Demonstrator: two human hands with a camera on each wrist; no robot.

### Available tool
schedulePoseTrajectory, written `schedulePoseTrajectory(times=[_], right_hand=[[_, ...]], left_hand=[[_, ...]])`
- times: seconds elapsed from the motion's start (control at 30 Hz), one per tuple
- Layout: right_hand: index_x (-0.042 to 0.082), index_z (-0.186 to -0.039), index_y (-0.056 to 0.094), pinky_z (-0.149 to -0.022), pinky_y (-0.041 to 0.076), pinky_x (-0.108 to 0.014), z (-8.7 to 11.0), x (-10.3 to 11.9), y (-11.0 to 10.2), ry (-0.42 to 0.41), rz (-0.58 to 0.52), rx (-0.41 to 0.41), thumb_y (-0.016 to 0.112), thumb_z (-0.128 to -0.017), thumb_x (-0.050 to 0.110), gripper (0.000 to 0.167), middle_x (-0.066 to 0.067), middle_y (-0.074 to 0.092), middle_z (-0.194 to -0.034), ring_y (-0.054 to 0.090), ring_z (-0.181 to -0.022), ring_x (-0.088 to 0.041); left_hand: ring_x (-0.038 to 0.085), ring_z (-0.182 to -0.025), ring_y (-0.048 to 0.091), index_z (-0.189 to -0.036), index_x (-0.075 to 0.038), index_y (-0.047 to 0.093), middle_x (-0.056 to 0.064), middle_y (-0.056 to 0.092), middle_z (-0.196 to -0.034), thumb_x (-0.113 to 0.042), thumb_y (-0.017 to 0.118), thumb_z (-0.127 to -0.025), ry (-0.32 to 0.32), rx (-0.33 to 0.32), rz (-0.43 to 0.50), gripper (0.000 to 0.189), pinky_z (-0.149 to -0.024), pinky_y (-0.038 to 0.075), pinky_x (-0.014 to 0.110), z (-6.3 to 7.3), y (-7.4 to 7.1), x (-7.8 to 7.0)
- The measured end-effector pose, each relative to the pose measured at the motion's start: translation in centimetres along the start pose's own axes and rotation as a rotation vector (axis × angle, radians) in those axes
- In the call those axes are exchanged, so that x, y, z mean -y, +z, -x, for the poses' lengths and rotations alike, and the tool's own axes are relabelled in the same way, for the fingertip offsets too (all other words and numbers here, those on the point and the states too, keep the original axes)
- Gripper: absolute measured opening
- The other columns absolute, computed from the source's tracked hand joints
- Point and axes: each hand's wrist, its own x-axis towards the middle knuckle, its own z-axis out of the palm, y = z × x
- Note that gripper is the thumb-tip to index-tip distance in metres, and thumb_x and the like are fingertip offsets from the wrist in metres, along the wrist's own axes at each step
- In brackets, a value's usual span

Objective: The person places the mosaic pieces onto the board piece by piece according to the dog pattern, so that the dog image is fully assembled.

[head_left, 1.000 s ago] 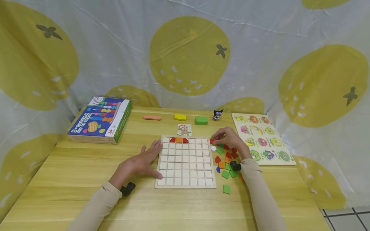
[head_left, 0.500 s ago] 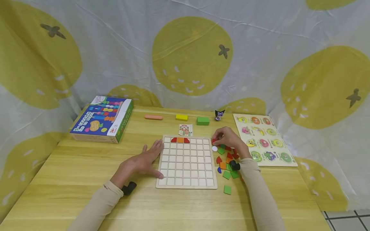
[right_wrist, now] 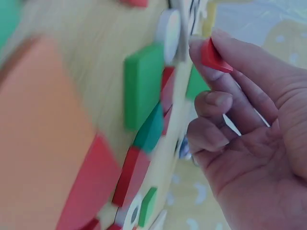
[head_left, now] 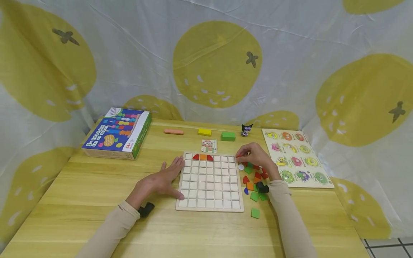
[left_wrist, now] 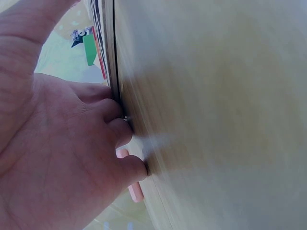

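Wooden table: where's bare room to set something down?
Free: between the blue cardboard box and the beige left sleeve; also the near side of the pale wooden grid board. Crowded: right of that board, with loose flat multicoloured tiles near the right hand.

My left forearm (head_left: 108,229) angles in from the near side, its hand (head_left: 158,182) low, fingers pointing forward and thumb (head_left: 175,194) spread well apart from them. My right hand (head_left: 255,156) turns inward beyond its sleeved forearm (head_left: 292,222), thumb (right_wrist: 252,57) and forefinger (right_wrist: 195,51) meeting in a pinch, the other fingers (right_wrist: 215,99) bent toward my palm.
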Motion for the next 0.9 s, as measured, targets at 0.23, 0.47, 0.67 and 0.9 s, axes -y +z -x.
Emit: schedulePoseTrajectory(times=[0.23, 0.47, 0.67, 0.9], right_hand=[[0.004, -0.097, 0.083, -0.068, 0.060, -0.026, -0.5, 1.7, 1.2, 0.017, -0.145, -0.007, 0.087, -0.093, 0.009, 0.008, -0.008, 0.081, -0.089, 0.076, -0.078, -0.029], [-0.003, -0.113, 0.081, -0.072, 0.062, -0.026, -1.9, 3.5, 3.4, -0.024, -0.250, 0.036, 0.082, -0.095, 0.004, 0.019, -0.014, 0.081, -0.098, 0.078, -0.082, -0.021], [0.004, -0.103, 0.086, -0.077, 0.058, -0.026, -3.2, 4.9, 5.5, -0.056, -0.223, 0.023, 0.086, -0.093, 0.009, 0.011, -0.005, 0.083, -0.097, 0.076, -0.085, -0.015], [0.006, -0.099, 0.086, -0.081, 0.061, -0.027, -5.0, 6.5, 8.0, -0.031, -0.267, 0.028, 0.086, -0.093, 0.008, 0.007, -0.004, 0.083, -0.094, 0.077, -0.085, -0.016]], left_hand=[[0.039, -0.167, -0.008, -0.170, 0.005, 0.009, 0.022, -0.007, -0.180, -0.043, 0.095, -0.083, -0.015, -0.009, 0.013, 0.132, -0.129, -0.010, 0.067, -0.1, -0.1, -0.2], [0.040, -0.166, -0.009, -0.170, 0.007, 0.009, 0.024, -0.007, -0.179, -0.042, 0.095, -0.083, -0.003, -0.012, 0.017, 0.131, -0.129, -0.009, 0.068, 0.0, -0.1, -0.1], [0.040, -0.166, -0.009, -0.170, 0.006, 0.008, 0.023, -0.008, -0.180, -0.044, 0.094, -0.084, -0.008, -0.006, 0.009, 0.131, -0.129, -0.009, 0.068, -0.1, -0.1, 0.0], [0.038, -0.167, -0.009, -0.171, 0.005, 0.008, 0.022, -0.007, -0.180, -0.046, 0.093, -0.084, -0.035, -0.006, 0.012, 0.131, -0.130, -0.007, 0.068, -0.1, -0.2, -0.3]])
